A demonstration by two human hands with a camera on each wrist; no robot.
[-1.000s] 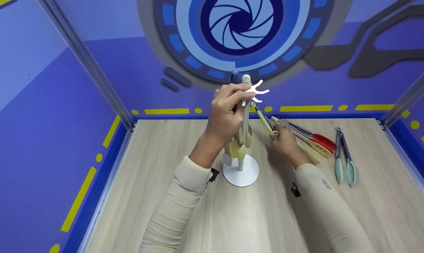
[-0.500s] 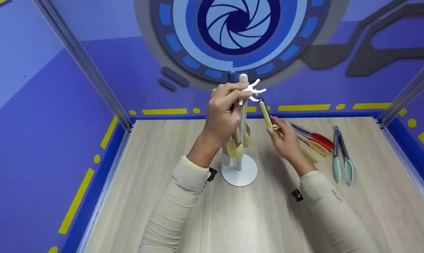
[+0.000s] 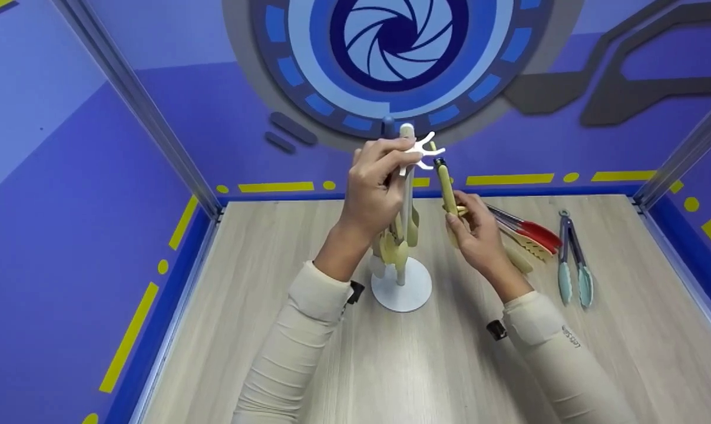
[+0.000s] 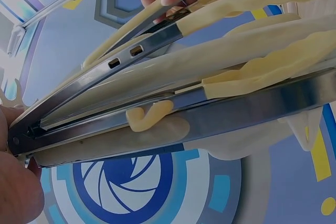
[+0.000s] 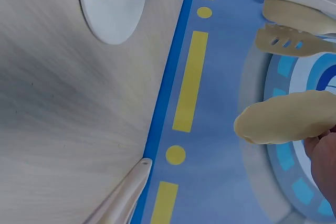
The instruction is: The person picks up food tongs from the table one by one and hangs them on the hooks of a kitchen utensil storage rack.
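Head view, nearest first: my right hand (image 3: 480, 232) is curled round a pair of metal tongs with pale-yellow grips (image 3: 447, 187) — upright with a slight tilt, its dark upper end just below the white pronged top (image 3: 426, 153) of a tall white stand with a round base (image 3: 415, 292). My left hand (image 3: 374, 184) pinches that top, and the two hands are apart. Whether the tongs' end touches a prong, I can't tell. To do this well, I'd brace the stand with a light, level pinch so it neither turns nor tips, bring the end in from outside, and judge the fit before loosening my grip. My left fingers cover part of the top, leaving less room on that side, and the left wrist view shows another metal tongs with scalloped pale-yellow heads (image 4: 181, 113) splayed along the post, which the held pair could snag. Beyond my right wrist, on the wooden table (image 3: 626, 353), lie turquoise-headed tongs (image 3: 585, 285), a dull beige tool partly hidden by my arm, a pale-orange slotted head (image 3: 535, 246) and red-headed metal tongs (image 3: 545, 234) — my elbow should clear them. Farthest is the blue wall (image 3: 202, 118).
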